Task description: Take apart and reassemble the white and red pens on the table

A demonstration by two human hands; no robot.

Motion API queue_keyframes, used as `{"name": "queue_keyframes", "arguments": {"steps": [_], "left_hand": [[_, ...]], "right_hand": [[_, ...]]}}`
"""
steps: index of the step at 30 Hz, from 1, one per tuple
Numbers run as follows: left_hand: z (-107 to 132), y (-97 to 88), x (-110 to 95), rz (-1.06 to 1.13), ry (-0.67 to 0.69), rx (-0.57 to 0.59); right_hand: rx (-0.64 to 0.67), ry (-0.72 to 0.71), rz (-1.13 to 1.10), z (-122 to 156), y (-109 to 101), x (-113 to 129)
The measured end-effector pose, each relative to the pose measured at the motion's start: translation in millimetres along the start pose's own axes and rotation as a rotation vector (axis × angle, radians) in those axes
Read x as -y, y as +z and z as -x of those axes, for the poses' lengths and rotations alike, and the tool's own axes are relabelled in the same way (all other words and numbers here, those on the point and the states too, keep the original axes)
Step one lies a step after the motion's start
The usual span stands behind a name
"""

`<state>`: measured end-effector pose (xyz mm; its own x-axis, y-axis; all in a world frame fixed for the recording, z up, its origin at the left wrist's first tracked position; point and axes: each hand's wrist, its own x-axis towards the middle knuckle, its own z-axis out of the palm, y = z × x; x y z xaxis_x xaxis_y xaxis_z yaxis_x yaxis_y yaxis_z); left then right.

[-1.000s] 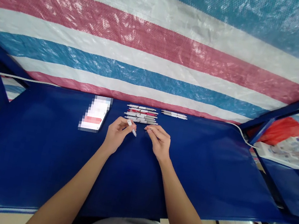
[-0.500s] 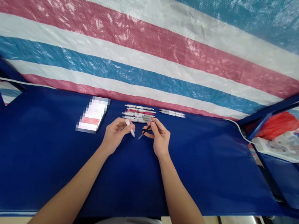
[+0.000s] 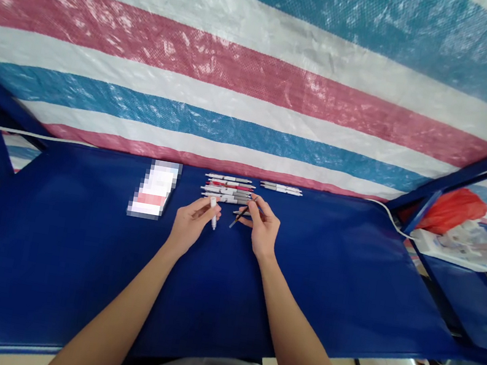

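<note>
My left hand (image 3: 190,226) is closed on a white pen barrel (image 3: 213,212), its tip pointing down toward the blue table (image 3: 73,253). My right hand (image 3: 262,229) pinches a thin dark pen refill (image 3: 238,218) held slanted, its lower end close to the barrel. Just behind both hands lies a row of several white, grey and red pens (image 3: 227,188). Two more pens (image 3: 280,188) lie apart to the right of that row.
A white and red box (image 3: 154,189) lies to the left of the pens. A striped tarpaulin (image 3: 259,85) hangs behind the table. At the right, a red bag (image 3: 452,209), a white power strip (image 3: 456,249) and cables sit on a neighbouring shelf.
My right hand has lifted the thin dark refill off the table and tilted it toward the barrel in my left hand. The left hand has turned the barrel more upright.
</note>
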<state>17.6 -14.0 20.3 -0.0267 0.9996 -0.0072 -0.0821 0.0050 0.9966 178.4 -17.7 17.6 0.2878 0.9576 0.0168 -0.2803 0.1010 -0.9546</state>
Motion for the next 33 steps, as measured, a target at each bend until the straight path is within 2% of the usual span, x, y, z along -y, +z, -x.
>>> {"name": "queue_keyframes", "arguments": {"steps": [4,12,16,27,33], "left_hand": [[1.6,0.1,1.3,-0.076,0.038,0.047],[5.0,0.1,-2.9,-0.214,0.128,0.131],[4.7,-0.2,-2.6,-0.197,0.113,0.174],[3.1,-0.8,-0.3,-0.178,0.064,0.257],[1.1,-1.5,2.0,-0.212,0.062,0.215]], "right_hand": [[0.040,-0.068,0.065,4.4,2.4,8.1],[-0.111,-0.085,-0.038,-5.8,14.0,27.4],[-0.102,-0.100,-0.022,-15.3,21.8,34.3],[-0.082,-0.043,-0.050,-24.7,25.5,22.3],[-0.034,-0.013,-0.026,-23.7,24.5,14.8]]}}
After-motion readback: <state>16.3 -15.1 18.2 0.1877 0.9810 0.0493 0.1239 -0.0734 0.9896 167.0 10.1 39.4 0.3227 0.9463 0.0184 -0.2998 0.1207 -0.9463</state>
